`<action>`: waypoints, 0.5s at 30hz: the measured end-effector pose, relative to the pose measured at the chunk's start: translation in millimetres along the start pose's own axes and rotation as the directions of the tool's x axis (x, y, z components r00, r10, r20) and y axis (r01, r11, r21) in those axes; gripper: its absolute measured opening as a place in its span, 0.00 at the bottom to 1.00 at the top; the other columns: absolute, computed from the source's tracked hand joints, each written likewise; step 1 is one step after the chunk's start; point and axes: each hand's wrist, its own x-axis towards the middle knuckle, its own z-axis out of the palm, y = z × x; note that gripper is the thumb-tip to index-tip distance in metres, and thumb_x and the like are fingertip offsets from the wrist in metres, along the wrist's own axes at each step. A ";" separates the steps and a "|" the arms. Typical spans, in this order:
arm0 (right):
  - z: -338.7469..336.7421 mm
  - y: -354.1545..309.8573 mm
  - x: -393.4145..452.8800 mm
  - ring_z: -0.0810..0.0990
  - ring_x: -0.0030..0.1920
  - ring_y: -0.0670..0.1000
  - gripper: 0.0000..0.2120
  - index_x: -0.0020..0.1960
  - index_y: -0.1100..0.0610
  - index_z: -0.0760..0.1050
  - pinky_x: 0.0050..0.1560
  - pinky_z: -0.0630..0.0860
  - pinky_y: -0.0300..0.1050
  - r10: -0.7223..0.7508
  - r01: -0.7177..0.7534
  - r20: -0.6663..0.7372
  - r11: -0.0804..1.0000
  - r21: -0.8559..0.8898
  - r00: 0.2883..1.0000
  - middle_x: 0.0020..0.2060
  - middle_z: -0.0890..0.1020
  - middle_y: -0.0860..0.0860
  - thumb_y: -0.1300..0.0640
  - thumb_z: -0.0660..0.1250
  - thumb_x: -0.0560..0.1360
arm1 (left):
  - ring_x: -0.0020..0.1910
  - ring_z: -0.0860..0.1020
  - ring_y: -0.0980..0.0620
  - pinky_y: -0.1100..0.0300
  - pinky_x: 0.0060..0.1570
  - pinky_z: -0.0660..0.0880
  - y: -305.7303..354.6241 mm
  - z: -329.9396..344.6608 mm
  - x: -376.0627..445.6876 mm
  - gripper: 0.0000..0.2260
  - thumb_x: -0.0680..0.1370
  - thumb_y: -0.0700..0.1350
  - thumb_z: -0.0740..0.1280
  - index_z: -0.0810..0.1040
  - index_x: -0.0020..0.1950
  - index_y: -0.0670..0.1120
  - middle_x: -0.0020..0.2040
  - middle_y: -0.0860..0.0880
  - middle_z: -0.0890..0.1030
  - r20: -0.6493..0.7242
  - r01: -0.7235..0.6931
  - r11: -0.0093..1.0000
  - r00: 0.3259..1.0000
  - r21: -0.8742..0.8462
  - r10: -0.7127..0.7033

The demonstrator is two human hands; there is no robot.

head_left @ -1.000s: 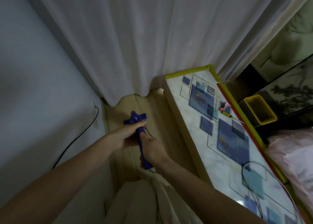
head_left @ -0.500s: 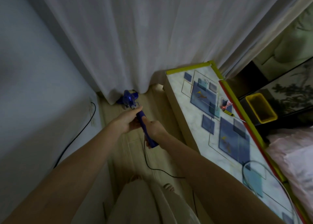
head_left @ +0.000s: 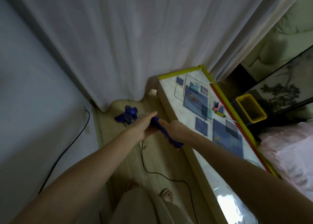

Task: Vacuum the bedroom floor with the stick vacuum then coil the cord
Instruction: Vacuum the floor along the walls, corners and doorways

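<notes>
The blue stick vacuum (head_left: 129, 115) reaches down to the pale wooden floor (head_left: 118, 156), its body near the hem of the white curtain (head_left: 135, 45). My left hand (head_left: 145, 127) grips the blue handle higher up, fingers wrapped over it. My right hand (head_left: 176, 130) grips the handle's lower end (head_left: 176, 143). A thin black cord (head_left: 162, 173) hangs from the handle and trails across the floor toward my feet.
A low table (head_left: 211, 139) with a blue-square patterned top and yellow edging stands right of the floor strip; a screwdriver (head_left: 221, 114) lies on it. A yellow bin (head_left: 250, 108) and pink bedding (head_left: 291, 152) lie further right. A second black cable (head_left: 67, 147) runs along the left wall.
The vacuum has been pushed forward toward the curtain, my arms stretching out. The cord now shows trailing on the floor, and my feet have come into view.
</notes>
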 end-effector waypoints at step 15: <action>-24.1 114.1 -110.2 0.74 0.21 0.45 0.23 0.37 0.55 0.71 0.28 0.72 0.36 0.076 -0.068 -0.083 0.993 0.096 0.994 0.21 0.76 0.47 0.42 0.54 0.82 | 0.41 0.80 0.47 0.53 0.48 0.80 -101.9 76.3 -60.5 0.07 0.78 0.45 0.67 0.74 0.49 0.42 0.41 0.43 0.78 0.139 0.145 0.957 0.973 0.250 -0.184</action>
